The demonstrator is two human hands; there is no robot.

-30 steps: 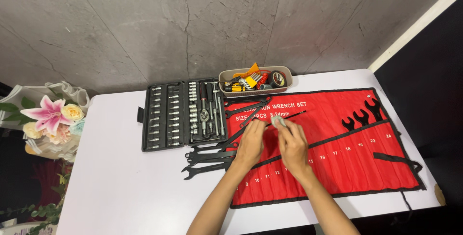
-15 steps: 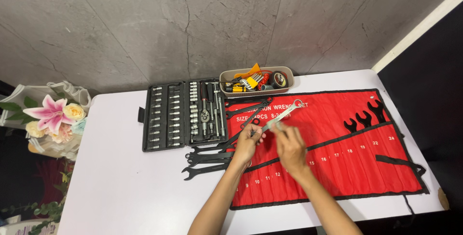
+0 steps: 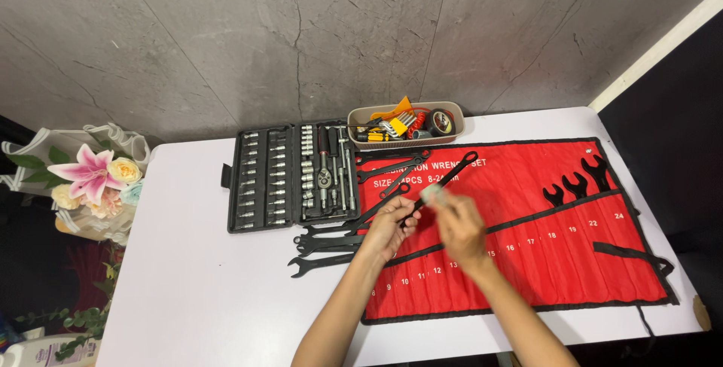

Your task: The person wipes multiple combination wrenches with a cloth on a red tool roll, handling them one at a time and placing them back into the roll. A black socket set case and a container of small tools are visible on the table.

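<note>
— Now, the hands?
— Left hand (image 3: 388,228) is closed round a black wrench (image 3: 440,185), lifted slantwise over the red tool roll (image 3: 542,261). Right hand (image 3: 458,225) is blurred, pinching something pale at the wrench's shaft.
— Surroundings?
— Loose wrenches (image 3: 324,250) lie beside the socket case (image 3: 290,175).

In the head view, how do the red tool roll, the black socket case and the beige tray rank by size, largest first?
1. Red tool roll
2. Black socket case
3. Beige tray
</note>
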